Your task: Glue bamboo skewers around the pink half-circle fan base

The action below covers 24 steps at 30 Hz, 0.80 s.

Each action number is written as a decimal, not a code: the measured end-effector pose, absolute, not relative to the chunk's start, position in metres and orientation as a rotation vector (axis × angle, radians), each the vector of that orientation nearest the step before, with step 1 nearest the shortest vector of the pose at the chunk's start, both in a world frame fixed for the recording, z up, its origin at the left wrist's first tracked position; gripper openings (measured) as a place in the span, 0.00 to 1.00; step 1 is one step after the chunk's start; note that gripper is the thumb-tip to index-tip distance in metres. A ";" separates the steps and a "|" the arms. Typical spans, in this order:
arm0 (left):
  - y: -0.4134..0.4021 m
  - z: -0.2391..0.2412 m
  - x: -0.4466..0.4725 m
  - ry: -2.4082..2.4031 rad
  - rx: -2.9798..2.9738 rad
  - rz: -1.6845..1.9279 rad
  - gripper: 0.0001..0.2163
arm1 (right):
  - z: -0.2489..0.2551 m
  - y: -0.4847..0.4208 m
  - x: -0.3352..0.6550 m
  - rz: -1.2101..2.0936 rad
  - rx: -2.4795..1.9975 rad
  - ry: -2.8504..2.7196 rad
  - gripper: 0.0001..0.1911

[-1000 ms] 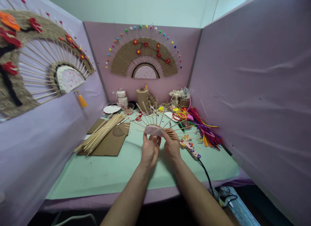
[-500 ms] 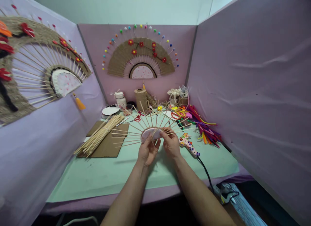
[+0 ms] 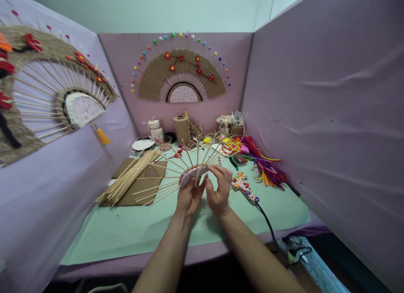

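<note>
A half-made fan (image 3: 191,174) is held up above the table, its pale half-round base tilted and thin wooden sticks spreading out from the curved edge. My left hand (image 3: 189,197) grips the base from below, thumb on the near face and fingers behind it. A strand of twine hangs by the base near those fingers. Beside the base's right end is my right hand (image 3: 220,188), its thumb and fingers parted. Its fingertips are close to the edge; whether they touch it I cannot tell. A patterned glue gun (image 3: 245,188) lies to the right of that hand.
On the left, a bundle of wooden sticks (image 3: 129,177) rests on brown cardboard (image 3: 151,188). A twine spool (image 3: 182,129) and a white jar (image 3: 155,130) stand at the back. Colourful pipe cleaners (image 3: 268,167) lie at right. A finished fan (image 3: 183,74) hangs on the back panel.
The half-made fan has tilted, its left sticks dropping and its right end rising. My right thumb has come off the base and that hand has opened.
</note>
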<state>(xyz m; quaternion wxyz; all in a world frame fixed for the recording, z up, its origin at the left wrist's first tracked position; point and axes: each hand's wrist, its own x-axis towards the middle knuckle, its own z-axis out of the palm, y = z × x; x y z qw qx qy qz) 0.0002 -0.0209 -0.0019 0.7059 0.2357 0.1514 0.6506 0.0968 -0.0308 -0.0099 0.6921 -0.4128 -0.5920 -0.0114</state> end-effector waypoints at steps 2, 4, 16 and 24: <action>-0.021 -0.002 0.001 0.360 0.562 1.454 0.14 | -0.009 -0.031 0.097 -0.055 -0.925 -1.328 0.20; -0.020 -0.003 0.003 0.378 0.588 1.472 0.13 | -0.009 -0.030 0.097 -0.085 -0.940 -1.328 0.19; -0.023 -0.003 0.012 0.469 0.723 1.496 0.12 | -0.010 -0.029 0.101 -0.187 -1.034 -1.297 0.13; -0.014 -0.006 0.001 0.384 0.414 1.513 0.13 | -0.013 -0.031 0.090 -0.205 -1.005 -1.401 0.25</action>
